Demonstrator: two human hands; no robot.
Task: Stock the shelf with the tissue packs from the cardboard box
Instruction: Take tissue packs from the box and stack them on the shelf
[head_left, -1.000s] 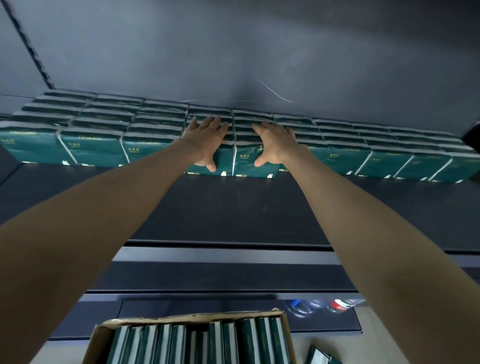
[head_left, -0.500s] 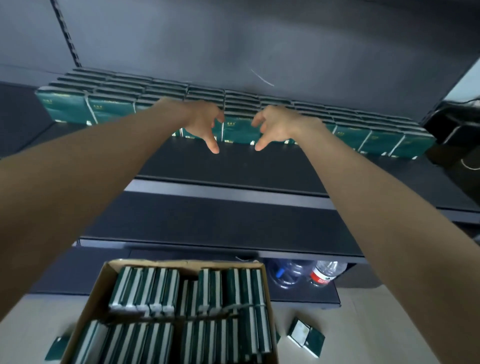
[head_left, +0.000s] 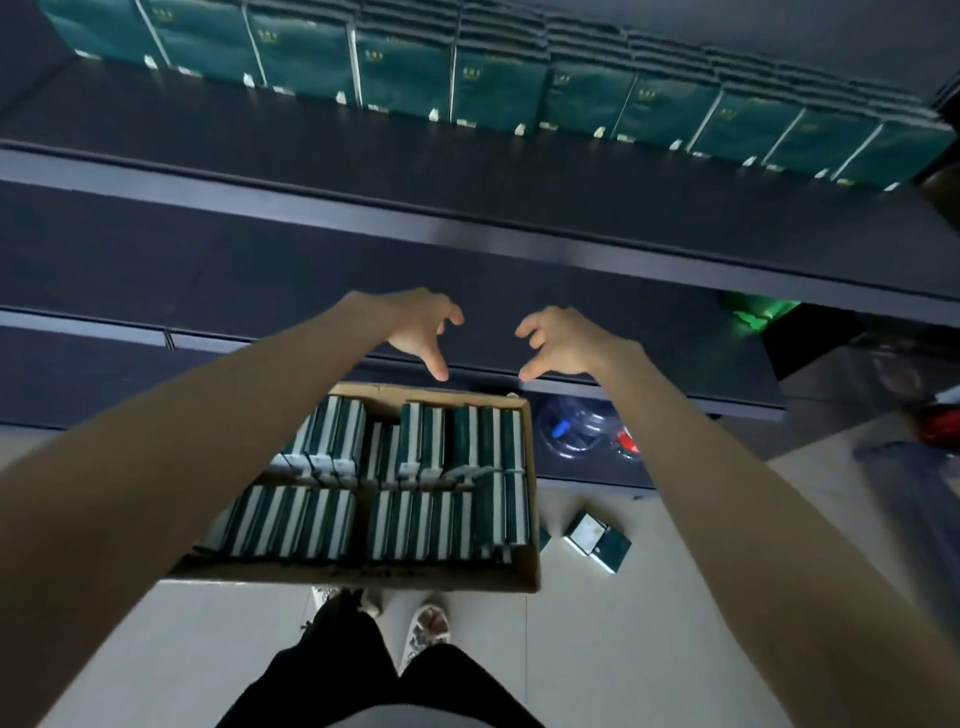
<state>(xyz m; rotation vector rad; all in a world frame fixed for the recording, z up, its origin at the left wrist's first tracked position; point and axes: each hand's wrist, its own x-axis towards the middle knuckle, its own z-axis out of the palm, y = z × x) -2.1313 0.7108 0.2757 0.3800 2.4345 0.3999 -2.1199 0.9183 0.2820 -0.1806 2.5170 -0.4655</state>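
Reaching forward with both bare arms over an open brown cardboard box (head_left: 363, 574) standing on a pale tiled floor (head_left: 623, 649)

Holding nothing in the left hand (head_left: 418, 330): fingers loosely curled and apart, thumb stretched down toward the box's far rim

Holding nothing in the right hand (head_left: 561, 340) either: mirrored near the left with a clear gap between them, fingers bent and spread, thumb pointing down

Hovering with both above the far end of the box, in front of the edge of a lower dark board; cannot tell whether touching it

Inside the box, standing on edge in two rows: dark green and white tissue packs (head_left: 415, 525), striped sides up

Along the back of the dark upper shelf (head_left: 311, 140): a long row of shelved tissue packs (head_left: 498, 88) in the same green, side by side and stacked several high

On the floor just right of the box: a loose green and white pack (head_left: 597, 540)

Under the lowest board, right of the box: clear plastic bottles (head_left: 571, 431) with blue and red details

At the bottom edge: dark trousers (head_left: 337, 670) and light patterned shoes (head_left: 428, 623)
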